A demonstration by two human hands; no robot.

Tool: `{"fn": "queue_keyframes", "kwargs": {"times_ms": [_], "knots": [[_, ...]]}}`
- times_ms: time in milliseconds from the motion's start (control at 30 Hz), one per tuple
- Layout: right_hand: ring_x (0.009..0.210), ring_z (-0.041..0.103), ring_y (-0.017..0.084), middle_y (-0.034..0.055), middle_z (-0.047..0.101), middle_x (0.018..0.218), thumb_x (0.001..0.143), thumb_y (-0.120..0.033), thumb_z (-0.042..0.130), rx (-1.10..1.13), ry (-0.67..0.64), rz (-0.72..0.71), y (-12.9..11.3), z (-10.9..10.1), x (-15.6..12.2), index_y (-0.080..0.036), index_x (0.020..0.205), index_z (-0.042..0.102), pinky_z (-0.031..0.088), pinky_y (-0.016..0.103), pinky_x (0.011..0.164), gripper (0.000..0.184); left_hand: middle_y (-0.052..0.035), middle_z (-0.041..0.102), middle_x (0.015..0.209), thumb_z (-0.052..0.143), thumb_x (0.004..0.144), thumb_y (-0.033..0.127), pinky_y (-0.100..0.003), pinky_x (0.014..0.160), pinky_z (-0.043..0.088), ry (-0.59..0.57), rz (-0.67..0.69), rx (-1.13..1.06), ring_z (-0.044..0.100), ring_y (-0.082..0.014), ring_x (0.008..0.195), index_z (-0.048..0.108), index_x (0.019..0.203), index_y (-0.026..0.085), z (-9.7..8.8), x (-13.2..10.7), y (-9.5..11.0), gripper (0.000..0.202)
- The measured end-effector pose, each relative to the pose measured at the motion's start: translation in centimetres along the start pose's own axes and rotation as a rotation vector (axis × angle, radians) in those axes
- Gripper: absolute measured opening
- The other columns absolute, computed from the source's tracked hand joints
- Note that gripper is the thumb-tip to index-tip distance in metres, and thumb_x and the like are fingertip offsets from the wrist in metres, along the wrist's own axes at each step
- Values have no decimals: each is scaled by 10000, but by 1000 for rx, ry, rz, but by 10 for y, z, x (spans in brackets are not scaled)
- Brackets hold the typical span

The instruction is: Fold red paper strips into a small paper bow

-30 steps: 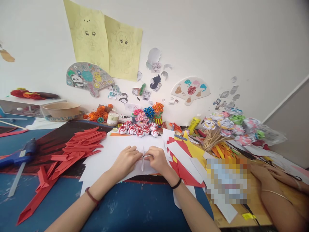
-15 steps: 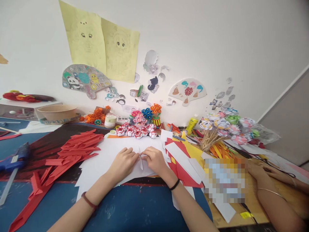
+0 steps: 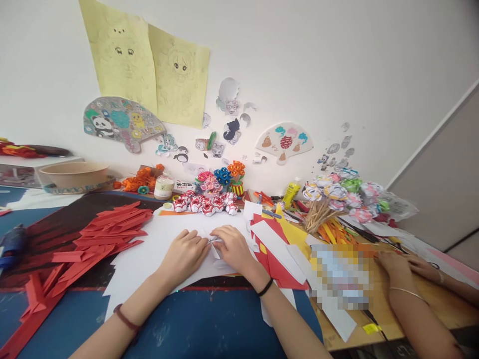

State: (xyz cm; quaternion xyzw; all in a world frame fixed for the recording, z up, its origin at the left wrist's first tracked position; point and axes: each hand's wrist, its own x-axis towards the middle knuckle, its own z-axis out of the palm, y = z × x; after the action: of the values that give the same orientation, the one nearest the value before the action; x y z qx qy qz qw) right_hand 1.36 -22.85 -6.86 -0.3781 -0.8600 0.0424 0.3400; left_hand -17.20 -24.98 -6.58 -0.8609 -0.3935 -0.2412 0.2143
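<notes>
My left hand and my right hand meet over a white sheet on the table. Both pinch a small folded piece of white paper between their fingertips, pressing it down onto the sheet. The fingers of each hand are curled closed around the fold. A dark red band circles my left wrist and a black band my right wrist.
A pile of folded red paper strips lies left. Red, yellow and white sheets lie right. Paper flowers, a jar and a bowl line the wall. Another person's hands rest at right. A glue gun sits far left.
The upright flap of the white paper has been folded down flat under my fingers. The view has shifted right, so the table's things have slid left.
</notes>
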Motion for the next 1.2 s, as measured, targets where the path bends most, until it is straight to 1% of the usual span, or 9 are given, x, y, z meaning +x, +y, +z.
{"fn": "queue_keyframes", "kwargs": {"times_ms": [267,500,633,767,900,1067,1200], "knots": [[959,523,219,58,648,963,890,-221,584,-46,8,0,-1,-4,0,-198,978,619,407,350,830,98,-43,575,660,405,945,246,-355,654,314,-3,-4,7,486,-209,700,581,734,182,-2,1,0,281],[892,513,209,50,648,893,887,-267,586,-99,-3,-45,0,-4,-1,-194,925,636,370,356,827,97,-42,571,667,394,949,240,-349,666,314,-38,-21,1,481,-206,710,572,737,184,-4,1,0,283],[860,521,198,46,649,882,866,-256,594,-73,17,-42,-1,-3,-1,-182,896,622,367,347,820,85,-46,588,714,389,952,227,-349,692,323,-20,-31,-29,487,-209,756,578,774,184,-6,1,0,263],[854,529,193,46,639,881,875,-222,564,-39,-5,-52,-2,-1,-1,-181,901,606,381,328,797,64,-55,602,762,390,951,227,-358,725,333,0,-37,-51,493,-216,799,587,823,182,-7,2,0,239],[854,536,185,38,616,868,885,-197,536,19,-26,-72,-3,-3,-1,-181,892,585,399,309,794,52,-56,583,747,390,948,241,-365,724,341,-8,-37,-63,488,-218,782,572,797,175,-6,2,0,246],[829,564,157,22,605,882,903,-199,513,115,-64,-33,-5,-5,-2,-191,895,576,423,260,746,64,-53,564,739,378,944,235,-363,746,357,16,-9,-104,486,-202,748,567,792,174,-6,2,0,251],[824,579,156,25,614,893,910,-203,509,109,-96,-13,-5,-5,-3,-190,915,579,430,254,737,72,-61,570,766,375,940,210,-367,760,361,-17,-3,-94,496,-209,772,564,802,173,-6,1,-2,237]]}}
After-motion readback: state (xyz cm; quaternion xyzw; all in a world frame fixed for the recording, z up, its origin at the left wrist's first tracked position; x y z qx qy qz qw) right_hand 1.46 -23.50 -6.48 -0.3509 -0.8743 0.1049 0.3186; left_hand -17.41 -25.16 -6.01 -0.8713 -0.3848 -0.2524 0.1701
